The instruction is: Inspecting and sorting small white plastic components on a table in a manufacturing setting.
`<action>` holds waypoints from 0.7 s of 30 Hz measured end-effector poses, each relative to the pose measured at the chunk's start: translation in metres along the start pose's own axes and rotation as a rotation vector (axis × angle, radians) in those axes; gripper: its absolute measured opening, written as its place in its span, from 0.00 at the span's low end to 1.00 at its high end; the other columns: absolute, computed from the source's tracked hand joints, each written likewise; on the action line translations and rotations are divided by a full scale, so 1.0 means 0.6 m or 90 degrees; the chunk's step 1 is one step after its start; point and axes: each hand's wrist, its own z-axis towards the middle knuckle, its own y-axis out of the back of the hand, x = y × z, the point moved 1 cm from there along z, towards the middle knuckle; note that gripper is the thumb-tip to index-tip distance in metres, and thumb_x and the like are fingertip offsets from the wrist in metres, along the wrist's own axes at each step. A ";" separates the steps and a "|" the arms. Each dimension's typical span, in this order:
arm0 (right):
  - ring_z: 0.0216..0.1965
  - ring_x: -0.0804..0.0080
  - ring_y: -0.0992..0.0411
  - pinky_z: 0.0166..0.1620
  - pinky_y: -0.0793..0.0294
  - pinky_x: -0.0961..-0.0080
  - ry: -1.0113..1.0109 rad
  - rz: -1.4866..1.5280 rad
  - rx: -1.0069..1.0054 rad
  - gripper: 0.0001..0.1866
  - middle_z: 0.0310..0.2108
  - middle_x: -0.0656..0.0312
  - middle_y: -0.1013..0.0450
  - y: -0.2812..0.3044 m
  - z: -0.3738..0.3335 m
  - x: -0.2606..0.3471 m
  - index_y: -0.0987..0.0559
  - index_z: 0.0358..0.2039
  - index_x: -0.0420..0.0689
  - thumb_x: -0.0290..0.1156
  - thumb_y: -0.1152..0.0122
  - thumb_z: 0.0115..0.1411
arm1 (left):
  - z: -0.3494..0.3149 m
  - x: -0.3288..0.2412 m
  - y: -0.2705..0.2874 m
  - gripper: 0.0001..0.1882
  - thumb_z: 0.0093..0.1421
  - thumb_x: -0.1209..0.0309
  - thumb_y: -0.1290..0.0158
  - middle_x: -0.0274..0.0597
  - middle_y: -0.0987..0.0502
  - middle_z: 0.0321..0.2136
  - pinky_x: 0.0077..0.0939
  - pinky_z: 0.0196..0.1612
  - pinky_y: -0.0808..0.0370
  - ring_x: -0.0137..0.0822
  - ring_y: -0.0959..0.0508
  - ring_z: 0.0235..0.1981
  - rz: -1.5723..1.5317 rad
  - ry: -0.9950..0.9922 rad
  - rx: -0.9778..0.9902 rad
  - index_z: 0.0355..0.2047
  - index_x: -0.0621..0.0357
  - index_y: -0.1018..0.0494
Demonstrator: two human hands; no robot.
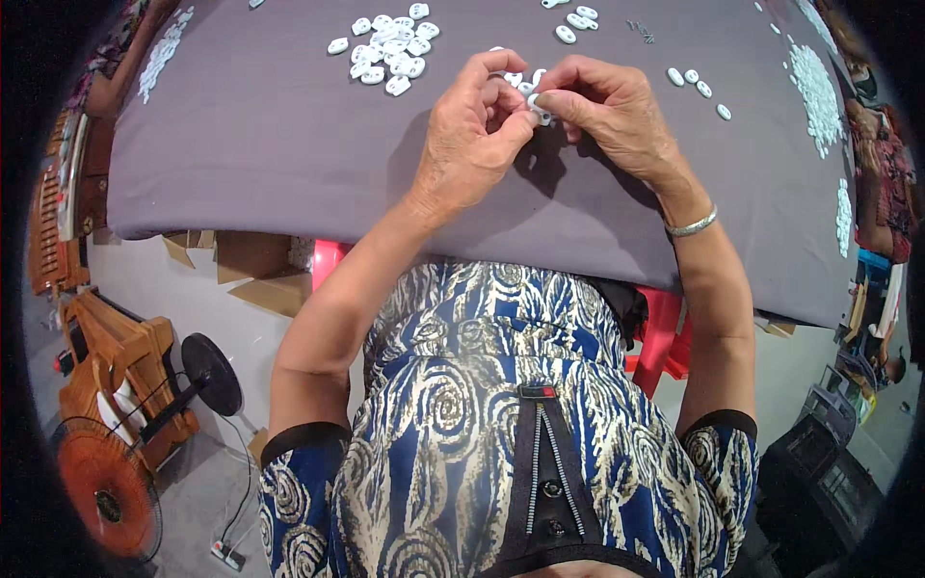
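My left hand [472,135] and my right hand [612,111] meet above the table, fingertips pinched together. Between them is a small white oval plastic piece [536,108] that looks like a cord lock; fingers hide part of it. A few more white pieces [514,81] show just behind my fingertips; whether they touch my hands I cannot tell. Beyond my left hand lies a loose heap of white oval pieces [390,46] with holes in them. Farther off, past my right hand, are small dark metal bits [642,32], perhaps springs.
A grey cloth covers the table [251,144]. Single white ovals [704,90] lie to the right, and a large spread of tiny white parts [815,96] sits near the right edge. Another strip of white parts [164,58] is far left. A fan [108,491] stands on the floor at left.
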 end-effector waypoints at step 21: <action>0.22 0.84 0.31 0.26 0.30 0.84 0.155 -0.223 -0.063 0.13 0.21 0.66 0.29 -0.006 -0.009 0.008 0.23 0.35 0.41 0.26 0.34 0.47 | 0.000 -0.031 0.000 0.17 0.56 0.81 0.48 0.32 0.29 0.26 0.12 0.29 0.32 0.18 0.30 0.26 -0.064 0.036 0.001 0.47 0.65 0.36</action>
